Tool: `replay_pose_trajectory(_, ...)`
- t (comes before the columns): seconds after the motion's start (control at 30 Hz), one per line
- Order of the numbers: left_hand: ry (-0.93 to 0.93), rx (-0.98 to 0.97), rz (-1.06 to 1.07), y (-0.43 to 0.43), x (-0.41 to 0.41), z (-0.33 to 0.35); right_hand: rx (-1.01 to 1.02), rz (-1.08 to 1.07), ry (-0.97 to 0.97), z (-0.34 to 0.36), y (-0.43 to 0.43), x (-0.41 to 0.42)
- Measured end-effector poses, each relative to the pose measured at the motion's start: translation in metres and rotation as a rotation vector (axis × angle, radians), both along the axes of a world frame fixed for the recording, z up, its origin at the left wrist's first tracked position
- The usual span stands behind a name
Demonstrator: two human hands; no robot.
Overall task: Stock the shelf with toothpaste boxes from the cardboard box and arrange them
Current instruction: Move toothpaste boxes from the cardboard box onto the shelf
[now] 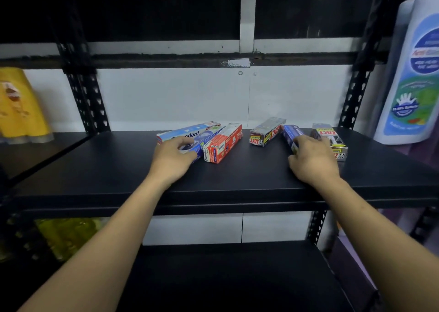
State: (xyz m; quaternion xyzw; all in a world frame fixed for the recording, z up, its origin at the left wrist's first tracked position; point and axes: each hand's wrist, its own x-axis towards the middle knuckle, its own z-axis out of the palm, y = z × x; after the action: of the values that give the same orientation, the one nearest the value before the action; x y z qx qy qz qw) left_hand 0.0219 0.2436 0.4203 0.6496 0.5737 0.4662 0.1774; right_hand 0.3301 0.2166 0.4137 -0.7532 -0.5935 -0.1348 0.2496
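We read "Pepsodent", partly covered, on the long blue-and-white box [192,131]. The red box [223,143] beside it bears "Pepsodent" on its near end. "ZACT" stands upside down on the middle silver box [266,133] and appears again on the rightmost silver box [333,139]. The tall white pack [413,74] at the right shows "Anti-" above blurred lines. Print on the blue box [209,137] gripped by our left hand [172,162] and on the dark blue box [291,132] gripped by our right hand [313,162] is unreadable.
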Motion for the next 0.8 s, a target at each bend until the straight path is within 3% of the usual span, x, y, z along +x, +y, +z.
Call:
replay_pose_trajectory(0.23, 0.139, 0.046, 0.034, -0.006, 0.001, 0.003, -0.018, 0.028, 0.001, -0.006, 0.009, 0.007)
replay_pose_trajectory(0.37, 0.174, 0.084, 0.074, -0.011, 0.001, 0.003, 0.223, 0.120, 0.060, -0.007, -0.003, 0.002)
replay_pose_trajectory(0.57, 0.309, 0.412, 0.032, -0.047, 0.005, 0.000, 0.397, 0.327, 0.070, -0.019, -0.057, -0.026)
replay_pose_trajectory(0.8, 0.533, 0.523, -0.087, -0.111, 0.009, -0.038, 0.440, 0.507, 0.023, -0.049, -0.110, -0.073)
